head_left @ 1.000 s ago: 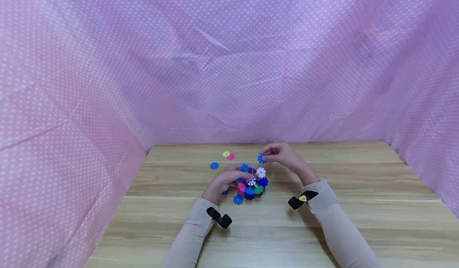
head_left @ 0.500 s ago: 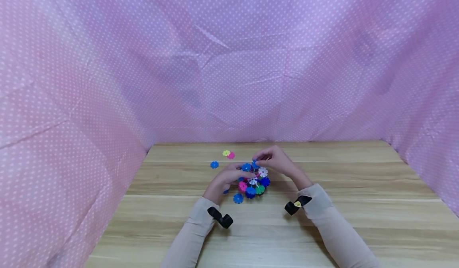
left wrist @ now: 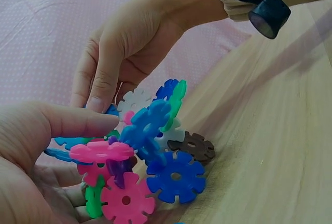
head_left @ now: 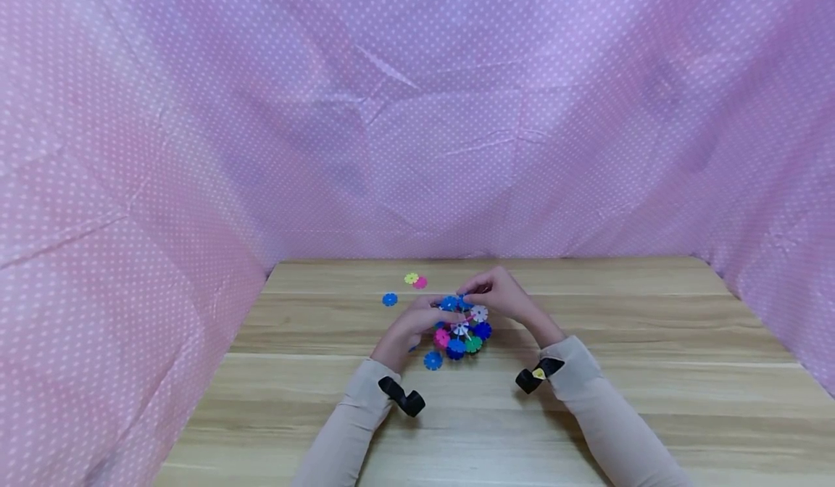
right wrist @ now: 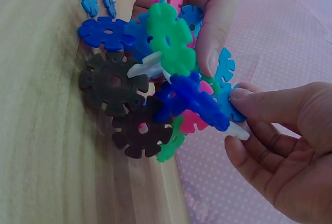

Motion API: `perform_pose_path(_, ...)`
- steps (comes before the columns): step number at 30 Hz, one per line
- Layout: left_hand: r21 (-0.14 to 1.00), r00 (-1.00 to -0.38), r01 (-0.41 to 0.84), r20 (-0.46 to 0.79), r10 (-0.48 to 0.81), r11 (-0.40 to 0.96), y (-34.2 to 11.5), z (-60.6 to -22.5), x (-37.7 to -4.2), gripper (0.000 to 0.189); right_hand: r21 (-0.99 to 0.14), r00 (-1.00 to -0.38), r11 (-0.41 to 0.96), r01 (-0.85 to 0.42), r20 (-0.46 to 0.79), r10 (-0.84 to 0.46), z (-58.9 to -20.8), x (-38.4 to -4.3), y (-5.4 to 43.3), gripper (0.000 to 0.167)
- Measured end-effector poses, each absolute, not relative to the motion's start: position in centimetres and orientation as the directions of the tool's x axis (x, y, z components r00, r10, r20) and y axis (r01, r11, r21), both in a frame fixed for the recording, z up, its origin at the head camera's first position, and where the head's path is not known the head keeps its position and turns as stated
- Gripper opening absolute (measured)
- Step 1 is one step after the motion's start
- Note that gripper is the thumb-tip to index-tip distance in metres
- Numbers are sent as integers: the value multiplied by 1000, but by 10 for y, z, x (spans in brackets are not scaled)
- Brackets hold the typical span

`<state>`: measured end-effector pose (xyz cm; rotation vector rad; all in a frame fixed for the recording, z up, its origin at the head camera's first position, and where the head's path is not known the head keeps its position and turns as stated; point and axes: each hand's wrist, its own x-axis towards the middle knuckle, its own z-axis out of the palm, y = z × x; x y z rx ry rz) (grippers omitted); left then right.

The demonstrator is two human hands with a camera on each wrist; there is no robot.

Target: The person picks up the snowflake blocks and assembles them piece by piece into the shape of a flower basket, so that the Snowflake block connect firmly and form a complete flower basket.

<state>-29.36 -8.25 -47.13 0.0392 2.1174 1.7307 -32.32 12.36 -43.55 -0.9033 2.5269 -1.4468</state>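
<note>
A ball-like cluster of interlocked plastic snowflake discs (head_left: 459, 327) in blue, pink, green, white, purple and brown sits between the two hands. The left hand (head_left: 416, 324) grips it from the left, with the thumb over the top and fingers underneath. From the far right side, the right hand (head_left: 502, 295) pinches a light blue snowflake disc (right wrist: 229, 102) between thumb and fingers, against the cluster's edge. In the left wrist view that disc is mostly hidden behind the left thumb. Brown discs (right wrist: 114, 81) stick out on the cluster's side toward the table.
On the wooden table (head_left: 652, 371) lie a yellow disc (head_left: 411, 278), a pink disc (head_left: 421, 282) and a blue disc (head_left: 389, 299) beyond the left hand. Another blue disc (head_left: 433, 360) lies in front of the cluster. A pink dotted cloth (head_left: 417, 146) surrounds the table.
The right hand has moved left and slightly down, bringing the light blue disc from apart to the cluster's far edge. The left hand has kept its hold with the cluster shifting slightly.
</note>
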Motion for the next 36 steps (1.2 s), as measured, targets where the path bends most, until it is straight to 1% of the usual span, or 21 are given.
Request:
perform_pose_path(7, 951, -928, -234, -281, 244, 201, -79, -471, -294, 47, -830, -825, 361, -425, 191, -532, -436, -324, 125, 9)
perform_pose_path(15, 959, -935, -226, -263, 237, 173, -77, -472, -293, 37, -837, -829, 342, -427, 211, -518, -438, -324, 126, 7)
perform_pose_path(21, 960, -939, -231, -263, 223, 161, -78, -474, -295, 40, -844, -838, 329, -423, 226, -497, -445, -326, 122, 7)
perform_pose_path(25, 956, -938, -244, -275, 212, 164, -79, -473, -295, 42, -847, -832, 311, -432, 241, -500, -445, -325, 121, 6)
perform_pose_path(29, 952, -933, -242, -282, 225, 190, -79, -471, -294, 41, -844, -819, 312, -436, 229, -526, -442, -325, 123, 7)
perform_pose_path(36, 936, -906, -276, -329, 265, 217, -78, -469, -293, 40, -822, -775, 329, -465, 199, -600, -441, -328, 128, 11)
